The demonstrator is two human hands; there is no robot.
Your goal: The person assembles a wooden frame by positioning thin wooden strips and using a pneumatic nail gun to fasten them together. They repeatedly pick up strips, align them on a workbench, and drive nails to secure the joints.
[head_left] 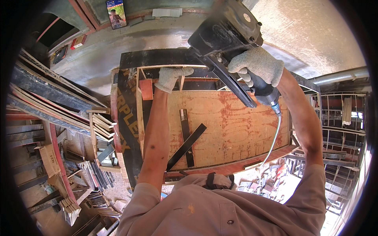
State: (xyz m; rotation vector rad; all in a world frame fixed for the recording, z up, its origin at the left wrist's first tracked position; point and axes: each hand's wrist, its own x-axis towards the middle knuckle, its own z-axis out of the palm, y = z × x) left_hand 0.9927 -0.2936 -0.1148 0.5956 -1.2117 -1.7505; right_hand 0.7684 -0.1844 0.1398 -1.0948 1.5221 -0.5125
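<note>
My right hand [258, 67], in a pale knitted glove, grips the handle of a black nail gun [224, 29]. The gun is raised over the right part of a wooden frame, its long magazine slanting down to the right. A thin air hose [275, 137] runs from a blue coupling at the handle's end. My left hand [170, 79], gloved too, is closed at the frame's far side on a short wooden strip [182, 82]; its fingers are partly hidden. A reddish block [146, 89] lies just left of it. Inside the frame is a reddish-stained plywood panel [240, 126].
Two dark strips [187, 147] lie crossed on the panel. Stacked boards [51, 90] and bundled slats stand at the left. A phone [116, 13] leans at the back ledge. At right is a rack [342, 137] with timber; wood offcuts [267, 177] litter the floor.
</note>
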